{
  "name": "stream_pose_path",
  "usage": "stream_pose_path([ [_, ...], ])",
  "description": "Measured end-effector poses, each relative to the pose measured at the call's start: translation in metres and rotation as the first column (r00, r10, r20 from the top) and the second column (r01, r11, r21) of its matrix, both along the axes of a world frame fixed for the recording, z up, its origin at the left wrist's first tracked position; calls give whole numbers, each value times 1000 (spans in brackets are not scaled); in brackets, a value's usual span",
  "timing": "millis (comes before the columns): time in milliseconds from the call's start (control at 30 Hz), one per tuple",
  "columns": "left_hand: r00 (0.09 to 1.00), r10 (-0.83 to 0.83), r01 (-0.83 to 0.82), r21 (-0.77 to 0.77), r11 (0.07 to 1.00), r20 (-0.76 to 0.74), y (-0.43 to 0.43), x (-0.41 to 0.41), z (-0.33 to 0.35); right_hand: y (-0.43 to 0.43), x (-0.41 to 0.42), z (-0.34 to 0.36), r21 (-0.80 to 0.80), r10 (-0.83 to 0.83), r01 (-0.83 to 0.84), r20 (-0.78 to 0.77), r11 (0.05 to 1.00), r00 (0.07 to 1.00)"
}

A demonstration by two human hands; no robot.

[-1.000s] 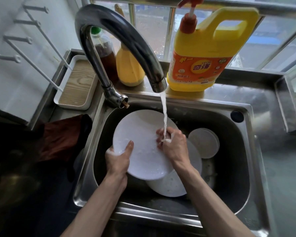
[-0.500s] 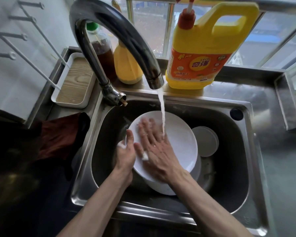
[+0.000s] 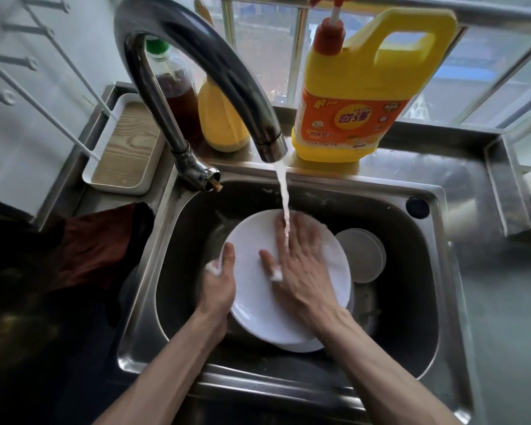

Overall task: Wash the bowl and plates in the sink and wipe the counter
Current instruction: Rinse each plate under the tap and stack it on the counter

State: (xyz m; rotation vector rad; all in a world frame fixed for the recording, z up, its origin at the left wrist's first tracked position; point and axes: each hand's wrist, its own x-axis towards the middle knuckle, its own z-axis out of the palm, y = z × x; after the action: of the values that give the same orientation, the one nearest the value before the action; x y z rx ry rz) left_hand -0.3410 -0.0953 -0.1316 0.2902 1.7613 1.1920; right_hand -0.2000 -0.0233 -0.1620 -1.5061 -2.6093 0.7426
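A white plate [image 3: 255, 289] is held tilted over the steel sink [image 3: 411, 357] under running water from the tap [image 3: 221, 75]. My left hand [image 3: 218, 286] grips its left rim, thumb on the face, with foam on the fingers. My right hand [image 3: 301, 265] lies flat on the plate's face with fingers spread, and the stream falls on them. A second white plate [image 3: 301, 346] shows beneath the first. An upturned white bowl [image 3: 362, 256] sits in the sink to the right.
A yellow detergent jug [image 3: 359, 96] with a red pump, a yellow bottle [image 3: 221, 124] and a brown-liquid bottle [image 3: 175, 87] stand behind the sink. A white tray [image 3: 126, 151] sits back left. A dark red cloth [image 3: 95, 243] lies left of the sink. Wet counter [image 3: 503, 302] stretches right.
The plate has shifted right, over the lower plate. My right hand went from curled under the stream to flat and spread on the plate, sliding further up its face.
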Motion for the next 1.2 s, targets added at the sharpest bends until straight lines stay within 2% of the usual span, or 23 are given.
stream_pose_path([
  [100,1000,-22,22,-14,1000,-3,2,4,0,7,-27,2,133,30,-35,39,990,999],
  [233,996,-87,87,-27,996,10,13,-6,11,-11,-28,7,159,317,-312,-7,937,948],
  [300,994,-112,112,-18,994,21,15,-8,14,-9,-24,8,197,367,-360,-3,912,930],
  [367,995,-104,104,-14,995,9,13,-7,15,0,-20,5,219,317,-309,-3,926,948],
  [500,999,-41,41,-13,999,23,6,-4,10,12,-5,6,156,54,-49,-31,987,998],
  [633,997,-78,78,6,997,8,4,-6,9,17,2,12,265,-249,230,39,937,968],
  [700,993,-118,118,5,993,-12,4,-10,10,25,6,23,208,-378,357,68,911,923],
  [767,990,-139,139,-2,990,-28,4,-15,11,31,11,29,120,-392,379,107,917,914],
  [867,987,-153,153,0,988,-53,5,-20,14,34,16,35,83,-389,382,113,921,914],
  [1067,998,-66,66,-19,998,8,5,-12,14,34,-20,20,318,-381,341,71,885,922],
  [1133,1000,1,-1,-19,1000,11,5,-10,14,34,-34,12,308,-392,361,44,880,919],
  [1200,999,40,-40,-20,999,1,4,-10,14,27,-44,6,285,-404,403,-56,870,913],
])
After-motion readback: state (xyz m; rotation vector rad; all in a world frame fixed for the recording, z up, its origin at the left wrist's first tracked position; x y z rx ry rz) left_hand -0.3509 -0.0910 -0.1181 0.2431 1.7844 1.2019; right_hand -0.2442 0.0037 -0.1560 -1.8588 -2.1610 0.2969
